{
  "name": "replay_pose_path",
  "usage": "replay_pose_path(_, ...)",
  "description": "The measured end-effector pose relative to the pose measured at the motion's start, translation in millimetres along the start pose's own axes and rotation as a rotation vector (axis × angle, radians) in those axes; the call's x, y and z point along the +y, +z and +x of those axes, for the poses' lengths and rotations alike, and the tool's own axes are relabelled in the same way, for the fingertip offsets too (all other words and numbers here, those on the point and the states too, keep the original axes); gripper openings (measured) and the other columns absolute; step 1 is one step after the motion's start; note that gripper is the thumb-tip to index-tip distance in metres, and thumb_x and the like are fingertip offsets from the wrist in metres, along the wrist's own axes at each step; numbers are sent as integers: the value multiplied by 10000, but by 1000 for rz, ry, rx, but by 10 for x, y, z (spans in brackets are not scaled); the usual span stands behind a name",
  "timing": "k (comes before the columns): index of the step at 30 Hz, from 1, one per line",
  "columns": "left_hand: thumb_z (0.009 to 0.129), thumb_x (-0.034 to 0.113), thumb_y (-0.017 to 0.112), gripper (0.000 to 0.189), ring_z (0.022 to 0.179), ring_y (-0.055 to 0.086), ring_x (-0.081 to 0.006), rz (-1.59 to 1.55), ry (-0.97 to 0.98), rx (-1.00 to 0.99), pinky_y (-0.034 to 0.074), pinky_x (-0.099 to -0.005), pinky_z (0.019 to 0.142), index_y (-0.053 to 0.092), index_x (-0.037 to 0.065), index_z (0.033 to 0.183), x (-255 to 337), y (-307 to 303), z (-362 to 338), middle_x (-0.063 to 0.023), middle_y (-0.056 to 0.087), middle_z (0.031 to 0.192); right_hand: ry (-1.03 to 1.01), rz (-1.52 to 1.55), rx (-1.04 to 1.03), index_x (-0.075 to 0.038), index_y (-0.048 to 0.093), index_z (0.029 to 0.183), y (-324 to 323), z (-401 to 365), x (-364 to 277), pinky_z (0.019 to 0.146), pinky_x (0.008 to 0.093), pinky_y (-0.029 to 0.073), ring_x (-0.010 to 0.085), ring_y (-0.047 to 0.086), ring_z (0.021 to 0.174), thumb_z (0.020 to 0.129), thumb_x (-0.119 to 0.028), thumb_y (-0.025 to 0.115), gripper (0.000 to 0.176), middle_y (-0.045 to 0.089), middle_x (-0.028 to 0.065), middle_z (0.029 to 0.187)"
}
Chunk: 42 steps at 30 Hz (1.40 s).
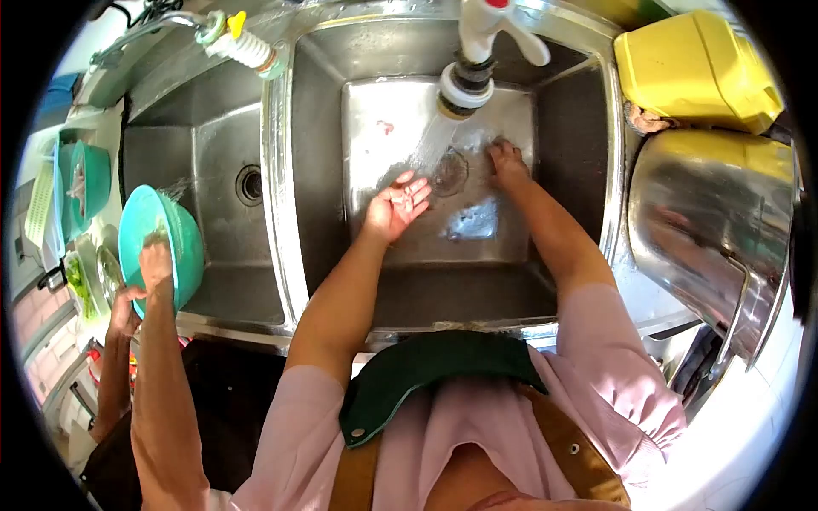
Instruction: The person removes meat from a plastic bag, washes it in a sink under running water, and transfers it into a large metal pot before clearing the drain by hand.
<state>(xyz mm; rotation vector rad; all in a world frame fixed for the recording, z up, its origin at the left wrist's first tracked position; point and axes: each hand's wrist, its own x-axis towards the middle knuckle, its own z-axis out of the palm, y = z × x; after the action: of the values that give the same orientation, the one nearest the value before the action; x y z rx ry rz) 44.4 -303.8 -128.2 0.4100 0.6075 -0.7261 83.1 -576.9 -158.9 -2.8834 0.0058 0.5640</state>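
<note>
Both of my hands are inside the large steel sink basin (366, 294). My left hand (400, 204) is palm up with its fingers apart, just left of the water that sprays from the white faucet (469, 81). Nothing lies in it. My right hand (506, 160) reaches toward the basin floor, right of the drain (450, 173), fingers spread and palm down, with nothing seen in it. A small reddish bit (385, 128) shows on the basin floor near the back left.
At the left, another person's hands (156, 264) hold a teal bowl (189, 247) over the smaller basin (230, 289). A second faucet (247, 49) hangs above it. A yellow container (694, 72) and a large metal pot (703, 213) stand at the right.
</note>
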Motion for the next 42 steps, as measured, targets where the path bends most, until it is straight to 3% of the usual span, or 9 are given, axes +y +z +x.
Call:
replay_pose_path(8, 831, 374, 402, 422, 1105, 418, -299, -189, 73, -159, 378, -433, 874, 488, 67, 1107, 150, 195, -86, -147, 471, 1159, -60, 260, 37, -47, 546, 815, 650, -38, -53, 683, 334, 430, 254, 548, 773, 658, -31, 556, 158, 556, 113, 869)
replay_pose_path(10, 844, 370, 381, 407, 1093, 431, -296, -2, 155, -36, 390, -425, 863, 484, 69, 1097, 85, 110, 11, -143, 480, 1146, 5, 858, -136, -27, 545, 843, 365, -28, -455, 676, 274, 427, 156, 539, 754, 700, -19, 525, 145, 576, 69, 811)
replay_pose_path(15, 834, 266, 474, 260, 884, 544, -229, -99, 28, -25, 435, -391, 817, 470, 84, 1020, 144, 23, 44, -87, 561, 961, -486, 1198, -363, -39, 565, 867, -267, 48, -1180, 669, 288, 438, 139, 537, 711, 757, -171, 578, 172, 594, 82, 789)
replay_pose_path(19, 822, 258, 512, 153, 673, 529, -119, -58, 47, 58, 474, -226, 556, 527, 113, 868, 196, 138, 2, -38, 563, 819, -189, 1001, -706, -48, 554, 952, -436, 283, -1138, 736, 290, 410, 137, 527, 819, 758, -190, 570, 241, 591, 54, 899)
replay_pose_path(21, 816, 318, 521, 205, 581, 482, -76, -24, 96, 176, 391, -165, 433, 517, 114, 823, 225, 157, 46, -15, 547, 752, -522, 146, -343, -50, 584, 960, 622, 621, -800, 756, 328, 428, 232, 560, 852, 731, -181, 543, 266, 593, 121, 926)
replay_pose_path(27, 801, 330, 543, 259, 443, 394, -51, 792, 171, 607, 260, -182, 363, 509, 83, 731, 273, 175, -33, 22, 478, 570, -244, -123, -318, 1, 578, 963, 1088, 386, -917, 843, 369, 402, 325, 516, 968, 705, -149, 492, 310, 541, 195, 1018)
replay_pose_path(31, 782, 50, 475, 97, 461, 473, -123, 1120, 24, 608, 399, -253, 378, 528, 9, 851, 119, -301, 67, -45, 532, 638, -171, -124, -492, -10, 598, 932, 675, 285, -1072, 817, 373, 421, 320, 533, 941, 675, -188, 517, 323, 545, 195, 1015)
replay_pose_path(35, 688, 251, 619, 368, 912, 548, -281, 2167, -448, 496, 447, -392, 785, 530, 124, 1022, 6, -848, 34, -134, 585, 939, -309, -71, -486, -21, 623, 865, 900, 404, -950, 785, 349, 437, 305, 558, 889, 650, -196, 516, 297, 573, 195, 941)
replay_pose_path(42, 647, 359, 637, 452, 925, 549, -277, 2149, -498, 192, 414, -392, 817, 569, 94, 1007, -423, -694, -3, -157, 572, 987, -296, 325, -454, -45, 581, 665, 611, 406, -775, 603, 364, 440, 296, 563, 656, 644, -207, 534, 170, 590, 155, 714)
